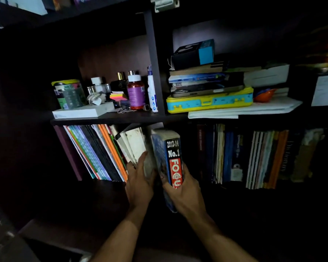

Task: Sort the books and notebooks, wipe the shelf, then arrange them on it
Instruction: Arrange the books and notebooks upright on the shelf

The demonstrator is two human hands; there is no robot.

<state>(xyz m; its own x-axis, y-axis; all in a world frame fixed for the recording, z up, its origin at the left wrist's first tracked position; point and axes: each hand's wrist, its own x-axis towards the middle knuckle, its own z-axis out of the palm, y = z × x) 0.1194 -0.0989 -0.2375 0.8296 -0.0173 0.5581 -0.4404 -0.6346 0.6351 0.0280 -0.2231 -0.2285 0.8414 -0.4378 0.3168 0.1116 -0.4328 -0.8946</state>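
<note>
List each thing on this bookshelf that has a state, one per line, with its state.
FOCUS book: upright, gripped by right hand.
Left hand: fingers flat against worn pale books.
Notebooks: leaning left.
Purple-label bottle: upright, capped.
Yellow-blue case: closed, lying flat under stacked books.

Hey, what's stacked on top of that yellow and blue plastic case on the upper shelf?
On the yellow and blue plastic case lies a dark flat device, then stacked books, topped by a black-and-blue box. The case's lid is mostly covered.
</note>
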